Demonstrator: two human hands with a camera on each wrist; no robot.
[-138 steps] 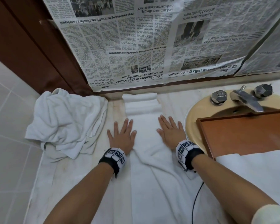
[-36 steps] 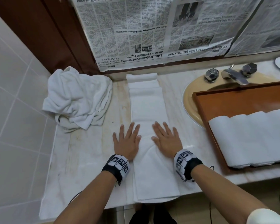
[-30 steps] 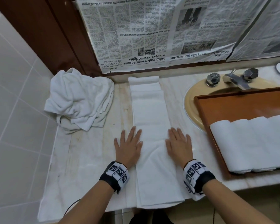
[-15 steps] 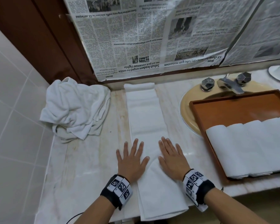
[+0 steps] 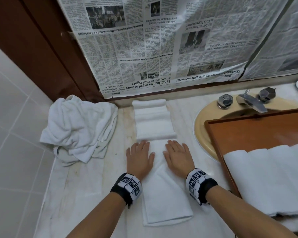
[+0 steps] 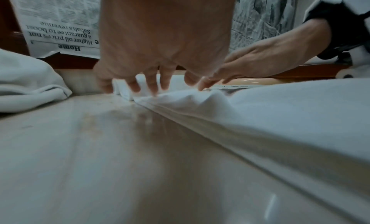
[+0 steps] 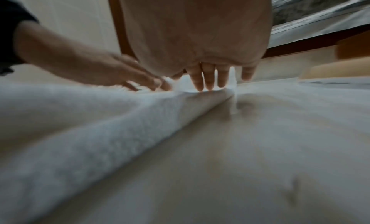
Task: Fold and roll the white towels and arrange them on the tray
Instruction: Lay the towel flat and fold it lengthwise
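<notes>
Two flat, open palms, left hand [image 5: 140, 158] and right hand [image 5: 177, 156], press the long folded white towel [image 5: 163, 189] onto the marble tabletop [image 5: 86, 186], likely smoothing it for rolling, beside the wooden tray [image 5: 255, 131] holding rolled towels [image 5: 268, 176].

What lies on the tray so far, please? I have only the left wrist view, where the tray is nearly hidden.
Observer: Rolled white towels lie side by side at the near end of the tray; the row runs off the picture's right edge.
Operator: Thank you. Where does the tray stand?
Observer: It rests across the sink, in front of the tap.
Operator: And how long is the towel under the hands?
Observer: The folded towel is a long narrow strip reaching the back wall; the left hand and right hand press on it about midway.
</notes>
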